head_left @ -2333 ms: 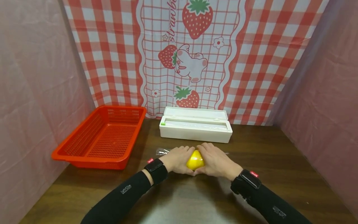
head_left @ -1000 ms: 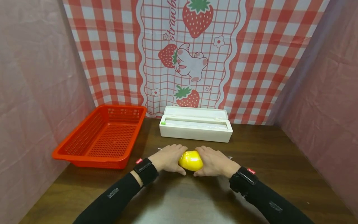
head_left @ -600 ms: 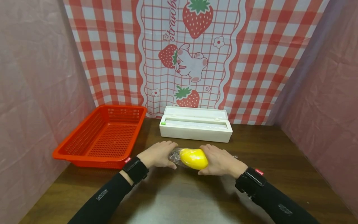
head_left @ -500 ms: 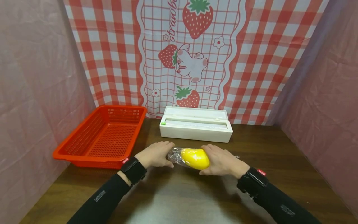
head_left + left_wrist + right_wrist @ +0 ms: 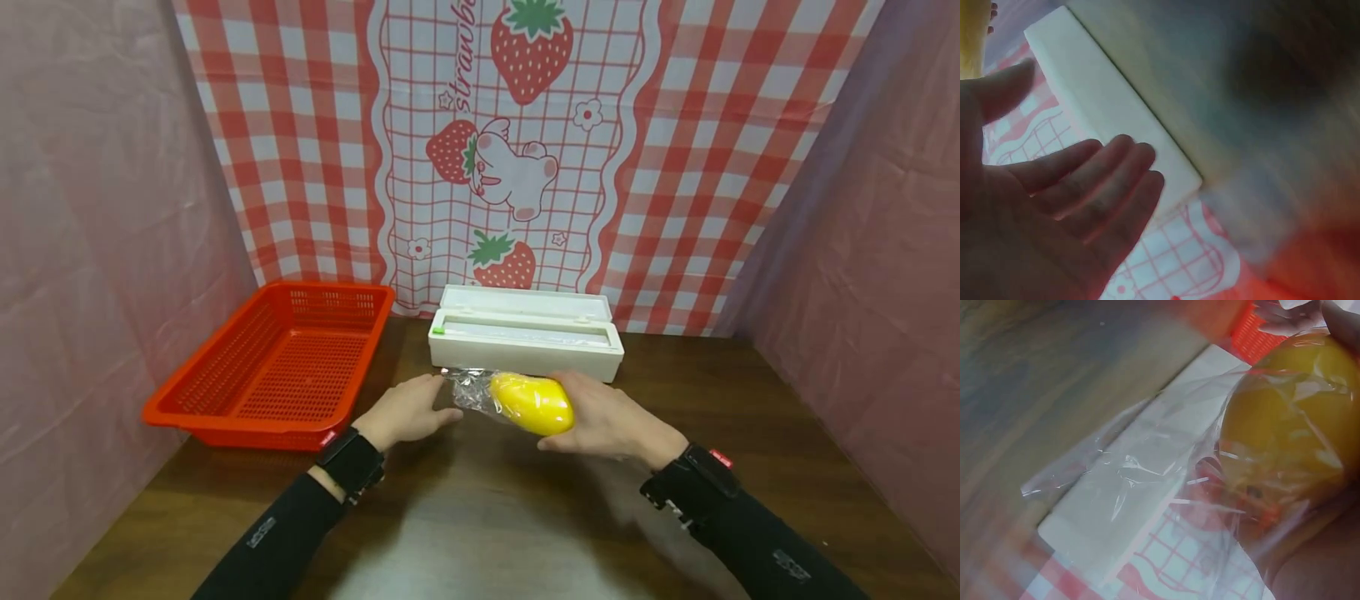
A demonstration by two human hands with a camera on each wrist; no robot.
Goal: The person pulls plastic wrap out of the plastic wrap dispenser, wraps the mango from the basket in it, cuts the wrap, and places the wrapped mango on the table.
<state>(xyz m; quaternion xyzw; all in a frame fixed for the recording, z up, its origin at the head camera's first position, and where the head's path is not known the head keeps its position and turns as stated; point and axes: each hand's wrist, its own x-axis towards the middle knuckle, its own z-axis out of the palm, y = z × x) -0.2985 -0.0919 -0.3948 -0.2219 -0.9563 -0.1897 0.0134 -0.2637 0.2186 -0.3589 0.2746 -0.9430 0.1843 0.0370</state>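
Note:
A smooth yellow mango (image 5: 531, 404), partly wrapped in clear cling film (image 5: 471, 390), is raised above the table in the head view. My right hand (image 5: 611, 421) grips its right end between thumb and fingers. Loose film sticks out from the mango's left side, and more trails below it in the right wrist view (image 5: 1129, 465). My left hand (image 5: 405, 412) is just left of the film's end. Its fingers are extended with nothing in them, as the left wrist view shows the palm (image 5: 1047, 231) bare. The fingers behind the mango are hidden.
Behind the hands stands a white cling film dispenser (image 5: 525, 354) with its lid raised and a green slider at its left end. A red plastic basket (image 5: 247, 432) sits on the left of the brown wooden table (image 5: 480, 533). A checked strawberry cloth (image 5: 300, 167) hangs behind.
Both hands were round the mango; the left slid left along the film and let go of it. The right hand has lifted the mango and moved it right, exposing the film at its left.

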